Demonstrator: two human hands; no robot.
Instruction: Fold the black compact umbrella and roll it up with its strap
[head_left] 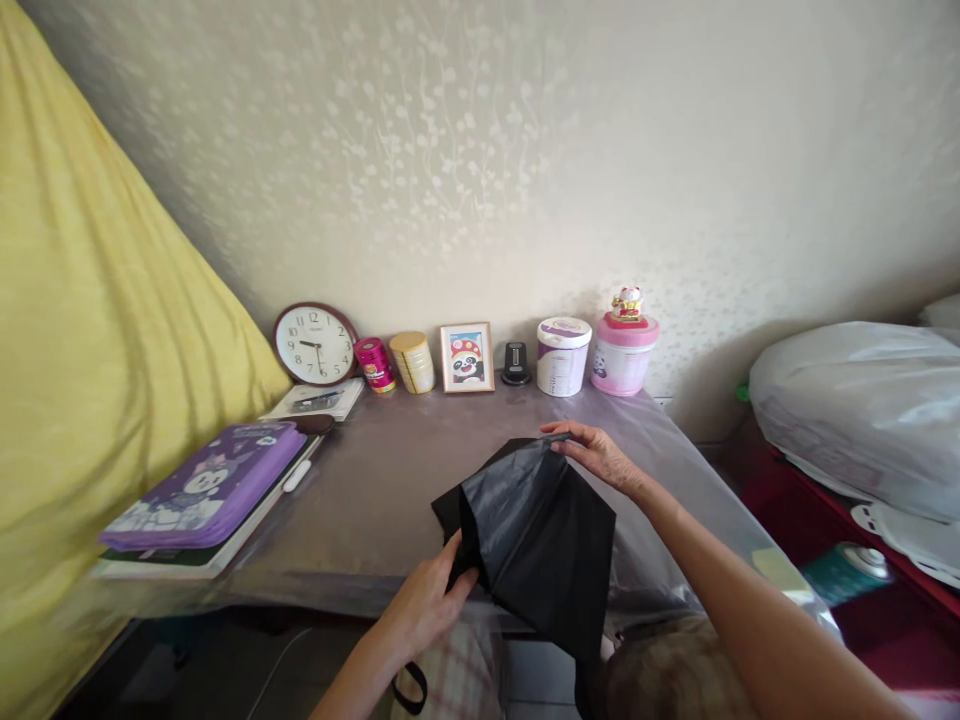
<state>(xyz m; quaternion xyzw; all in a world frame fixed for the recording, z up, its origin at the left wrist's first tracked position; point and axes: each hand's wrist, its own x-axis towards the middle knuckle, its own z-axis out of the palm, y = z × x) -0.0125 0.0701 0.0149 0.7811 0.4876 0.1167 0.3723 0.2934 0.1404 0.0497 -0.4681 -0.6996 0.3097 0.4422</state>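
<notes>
A black umbrella (551,530), loosely collapsed with its fabric in folds, is held over the table's front edge and my lap. My left hand (431,600) grips it at the lower left, the fingers partly hidden in the cloth. Below that wrist hangs a black strap loop (409,690). At the top of the umbrella, my right hand (592,452) pinches a fold of the fabric between thumb and fingers. One panel droops down past the table edge.
The table (375,490) has a plastic cover. Along the wall stand a clock (315,343), cans, a picture frame (466,358) and two tubs, one topped by a cat figurine (628,305). A purple case (202,485) lies left; a spray can (847,572) is right.
</notes>
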